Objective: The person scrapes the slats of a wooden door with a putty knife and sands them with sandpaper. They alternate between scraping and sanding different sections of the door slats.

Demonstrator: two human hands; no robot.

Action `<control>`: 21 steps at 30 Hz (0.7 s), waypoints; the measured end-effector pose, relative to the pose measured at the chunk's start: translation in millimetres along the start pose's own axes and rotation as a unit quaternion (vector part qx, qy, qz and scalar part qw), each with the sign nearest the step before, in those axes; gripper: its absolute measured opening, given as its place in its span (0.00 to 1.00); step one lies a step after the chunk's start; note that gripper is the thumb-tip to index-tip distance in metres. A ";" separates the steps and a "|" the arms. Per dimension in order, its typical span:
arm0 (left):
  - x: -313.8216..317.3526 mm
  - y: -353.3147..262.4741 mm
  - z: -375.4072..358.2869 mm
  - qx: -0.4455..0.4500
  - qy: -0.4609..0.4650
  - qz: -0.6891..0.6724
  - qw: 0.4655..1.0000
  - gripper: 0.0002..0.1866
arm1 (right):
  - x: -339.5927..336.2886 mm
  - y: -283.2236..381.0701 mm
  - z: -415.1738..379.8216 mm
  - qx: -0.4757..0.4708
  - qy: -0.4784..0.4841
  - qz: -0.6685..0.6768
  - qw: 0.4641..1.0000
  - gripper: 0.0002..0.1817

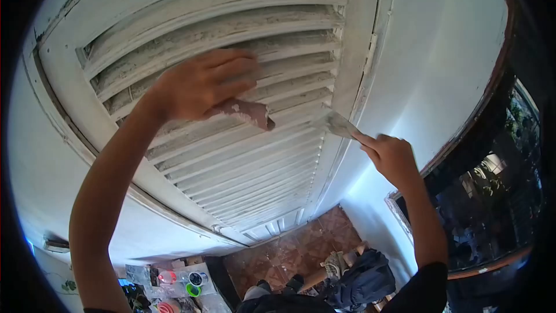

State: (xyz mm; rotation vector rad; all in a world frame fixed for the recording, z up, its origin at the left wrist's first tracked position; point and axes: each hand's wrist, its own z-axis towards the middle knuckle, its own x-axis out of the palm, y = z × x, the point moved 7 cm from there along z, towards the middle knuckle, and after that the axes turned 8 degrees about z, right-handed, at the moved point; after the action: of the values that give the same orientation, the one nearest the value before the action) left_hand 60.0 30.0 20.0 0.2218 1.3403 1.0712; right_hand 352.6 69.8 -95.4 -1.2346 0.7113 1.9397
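Observation:
A white louvered door with worn, dirty slats fills the view in front of me. My left hand, slightly blurred, is closed over a curled piece of brownish-pink sandpaper with white dust on it, close against the middle slats. To the right, my right hand grips the handle of a putty knife. The knife's blade points up and left, its tip at the right-hand ends of the slats beside the door's frame.
Below lie a tiled floor, a dark backpack, and a surface with a red-capped bottle and a green ring-shaped item. A dark window is set in the wall at right. My feet show at the bottom.

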 end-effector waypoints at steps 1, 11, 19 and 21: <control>2.4 -2.7 -0.4 -0.012 -0.006 -0.015 1.000 0.28 | 1.1 -1.6 0.5 -0.007 -0.007 0.004 1.000 0.20; -2.9 3.5 2.1 -0.007 -0.012 0.005 1.000 0.27 | 12.0 2.0 0.0 -0.007 -0.041 -0.005 0.999 0.20; -5.4 -2.5 2.7 -0.009 -0.005 0.017 1.000 0.24 | 23.1 10.2 2.6 0.014 -0.035 -0.007 0.999 0.19; -5.2 -0.1 7.5 -0.007 -0.006 0.017 1.000 0.24 | 19.0 10.7 4.4 0.011 -0.055 -0.011 0.998 0.19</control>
State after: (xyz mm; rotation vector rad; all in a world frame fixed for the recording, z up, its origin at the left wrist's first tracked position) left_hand 67.2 29.4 25.6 0.2419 1.3215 1.1058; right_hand 336.3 72.1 -110.4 -1.1083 0.6579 1.9594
